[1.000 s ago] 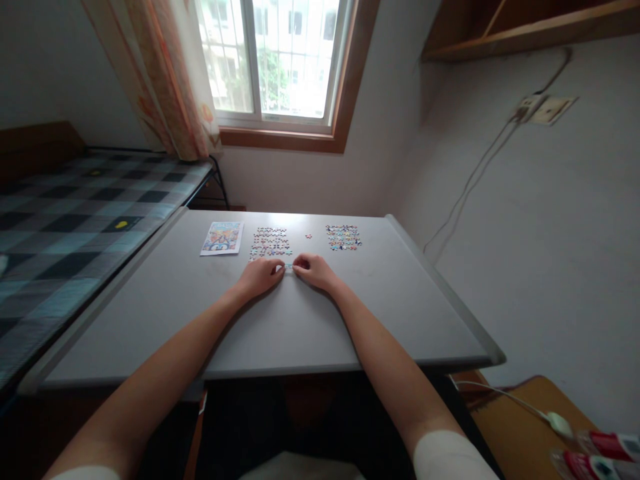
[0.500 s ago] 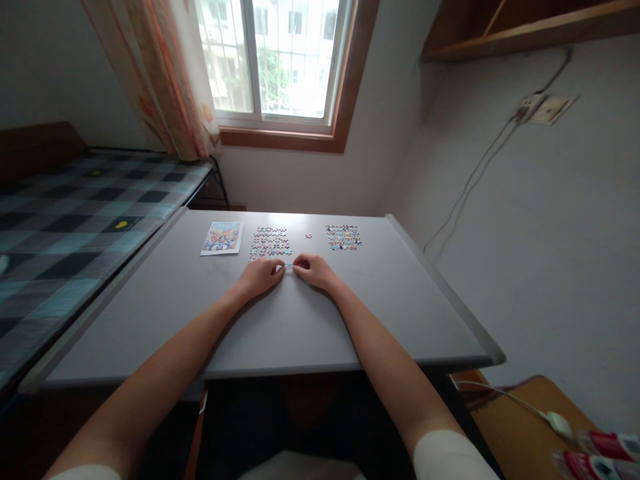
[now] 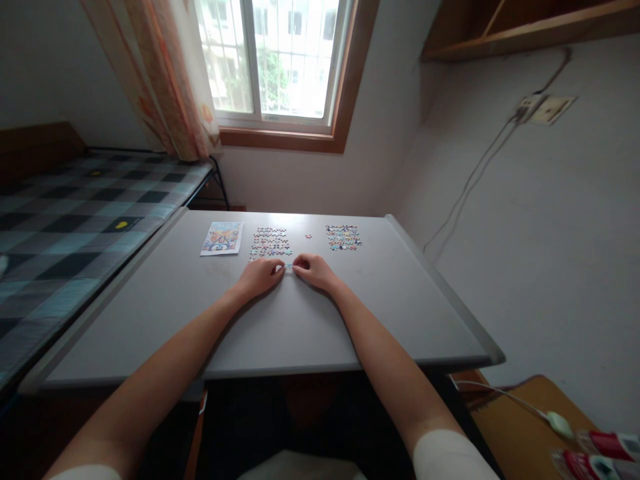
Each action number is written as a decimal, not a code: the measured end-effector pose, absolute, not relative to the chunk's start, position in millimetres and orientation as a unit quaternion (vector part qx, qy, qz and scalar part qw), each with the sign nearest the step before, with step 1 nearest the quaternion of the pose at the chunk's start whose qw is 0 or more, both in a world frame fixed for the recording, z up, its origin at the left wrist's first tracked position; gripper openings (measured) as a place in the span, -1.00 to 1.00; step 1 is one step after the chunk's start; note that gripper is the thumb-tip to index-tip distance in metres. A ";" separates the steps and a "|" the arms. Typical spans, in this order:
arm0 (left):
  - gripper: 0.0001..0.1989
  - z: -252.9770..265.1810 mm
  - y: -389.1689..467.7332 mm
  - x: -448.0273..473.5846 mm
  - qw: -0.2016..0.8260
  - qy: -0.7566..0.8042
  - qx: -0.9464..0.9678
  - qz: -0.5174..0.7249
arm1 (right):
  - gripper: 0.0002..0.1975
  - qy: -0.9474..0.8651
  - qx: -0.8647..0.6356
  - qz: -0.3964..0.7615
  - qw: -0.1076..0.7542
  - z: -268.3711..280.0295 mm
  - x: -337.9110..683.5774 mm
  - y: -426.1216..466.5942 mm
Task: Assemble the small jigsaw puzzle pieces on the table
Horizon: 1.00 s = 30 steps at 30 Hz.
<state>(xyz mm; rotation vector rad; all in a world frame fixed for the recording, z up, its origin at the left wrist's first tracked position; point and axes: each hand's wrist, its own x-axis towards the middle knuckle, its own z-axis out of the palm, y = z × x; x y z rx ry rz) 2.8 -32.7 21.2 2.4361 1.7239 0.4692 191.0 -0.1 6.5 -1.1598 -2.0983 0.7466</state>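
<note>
My left hand (image 3: 263, 275) and my right hand (image 3: 315, 271) meet over the middle of the white table (image 3: 280, 327), thumbs and fingertips pinched. Between them shows a small light-blue jigsaw puzzle piece (image 3: 289, 266), its ends covered by my fingers; whether it is one piece or two joined, I cannot tell. Just beyond my left hand lie rows of loose puzzle pieces (image 3: 271, 241). A second group of puzzle pieces (image 3: 343, 237) lies to the right. One reddish puzzle piece (image 3: 309, 236) sits alone between the groups.
A printed picture sheet (image 3: 223, 239) lies at the table's left. Left of the table stands a bed with a checked mattress (image 3: 120, 213). A window (image 3: 290, 60) is behind. At lower right a wooden stool (image 3: 520, 427) holds a white charger (image 3: 559, 424) and bottles (image 3: 600, 460).
</note>
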 end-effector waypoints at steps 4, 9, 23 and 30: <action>-0.68 21.2 -33.0 2.6 0.060 0.568 0.805 0.157 | -0.88 -0.795 -0.439 0.281 0.310 7.3 191.2 -0.6; -0.67 22.3 -33.4 2.8 0.061 0.570 0.805 0.154 | -0.88 -0.796 -0.435 0.282 0.313 6.4 191.4 -0.1; -0.66 21.6 -32.8 3.2 0.068 0.574 0.802 0.151 | -0.89 -0.794 -0.441 0.281 0.310 9.0 191.1 -1.1; -0.65 22.8 -33.2 3.4 0.066 0.575 0.802 0.146 | -0.88 -0.795 -0.442 0.280 0.306 7.8 191.1 -0.7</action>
